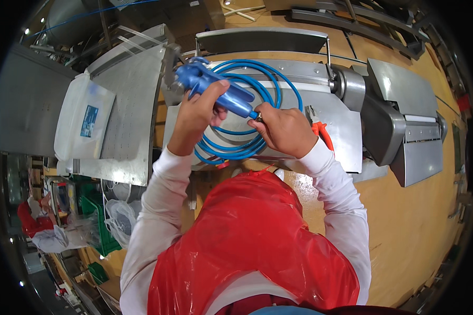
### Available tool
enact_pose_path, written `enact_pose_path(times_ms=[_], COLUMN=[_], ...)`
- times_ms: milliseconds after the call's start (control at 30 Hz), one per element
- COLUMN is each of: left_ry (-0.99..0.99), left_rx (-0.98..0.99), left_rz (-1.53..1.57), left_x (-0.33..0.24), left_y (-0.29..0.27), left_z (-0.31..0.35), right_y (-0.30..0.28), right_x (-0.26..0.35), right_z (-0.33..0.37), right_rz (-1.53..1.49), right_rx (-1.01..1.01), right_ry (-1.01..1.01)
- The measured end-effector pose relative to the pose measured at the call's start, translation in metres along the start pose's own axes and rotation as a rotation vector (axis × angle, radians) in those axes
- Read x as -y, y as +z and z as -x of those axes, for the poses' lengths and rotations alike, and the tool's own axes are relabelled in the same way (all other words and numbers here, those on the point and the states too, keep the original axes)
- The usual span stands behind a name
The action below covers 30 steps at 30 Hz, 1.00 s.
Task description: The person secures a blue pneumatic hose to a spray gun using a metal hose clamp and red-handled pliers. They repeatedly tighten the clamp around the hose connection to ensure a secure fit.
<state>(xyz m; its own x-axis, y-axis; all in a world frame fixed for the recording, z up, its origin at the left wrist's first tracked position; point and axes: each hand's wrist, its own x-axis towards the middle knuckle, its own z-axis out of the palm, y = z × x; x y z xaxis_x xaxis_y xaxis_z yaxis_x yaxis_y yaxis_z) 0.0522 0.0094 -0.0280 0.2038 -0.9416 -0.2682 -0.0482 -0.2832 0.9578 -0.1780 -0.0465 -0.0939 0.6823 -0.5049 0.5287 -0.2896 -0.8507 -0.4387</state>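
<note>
Lying across the left palm, a blue hose gun sits partly inside the left grip and just ahead of the right grip, raised over coils of blue hose on a steel surface. The left grip is wrapped around the gun's body, thumb along its upper side; the right is closed to a pinch, thumb and fingers at the brass-colored fitting at the gun's narrow end. Both forearms, in white sleeves, angle inward past a red apron, the right hand's back turned up. Orange handles show beside the right wrist.
</note>
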Motion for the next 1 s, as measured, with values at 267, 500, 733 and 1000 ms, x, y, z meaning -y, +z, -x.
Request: enact_pose_path(times_ms=[267,500,733,1000], left_ry=[0.178,-0.09,-0.164,0.739], left_rx=[-0.116,-0.015,0.362,0.391], left_rz=[0.428,0.803,0.268,-0.688], left_x=[0.055,0.118,0.156,0.118], left_y=[0.04,0.051,0.019,0.024], left_z=[0.013,0.028,0.058,0.015], right_y=[-0.005,0.023,0.051,0.051], right_x=[0.009,-0.012,-0.042,-0.046], right_z=[0.0,0.025,0.066,0.086], right_rz=[0.008,0.127,0.067,0.169], right_rx=[0.108,-0.109,-0.108,-0.045], right_ry=[0.121,0.153,0.141,0.116])
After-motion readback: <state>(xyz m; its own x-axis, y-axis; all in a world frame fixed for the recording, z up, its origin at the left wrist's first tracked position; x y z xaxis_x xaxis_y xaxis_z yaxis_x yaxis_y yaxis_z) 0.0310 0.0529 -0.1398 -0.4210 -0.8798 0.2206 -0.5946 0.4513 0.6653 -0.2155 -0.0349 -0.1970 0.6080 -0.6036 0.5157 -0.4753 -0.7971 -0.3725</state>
